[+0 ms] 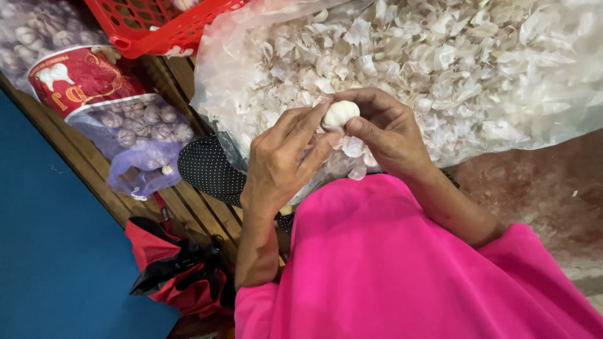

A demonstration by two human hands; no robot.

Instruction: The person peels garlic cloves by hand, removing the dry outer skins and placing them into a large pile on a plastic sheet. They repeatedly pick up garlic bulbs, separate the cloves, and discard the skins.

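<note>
Both hands met at mid-frame, just above the near rim of a clear plastic bag (pixel 220 81) heaped with papery skins (pixel 440 56). The left hand (pixel 282 160) and right hand (pixel 386 129) pinched a garlic bulb (pixel 340 114) between their fingertips; it looked white, smooth and round. Little room lay between the bag and the pink garment (pixel 402 263).

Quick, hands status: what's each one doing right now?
Left hand: closed on the garlic bulb.
Right hand: closed on the same garlic bulb.
</note>
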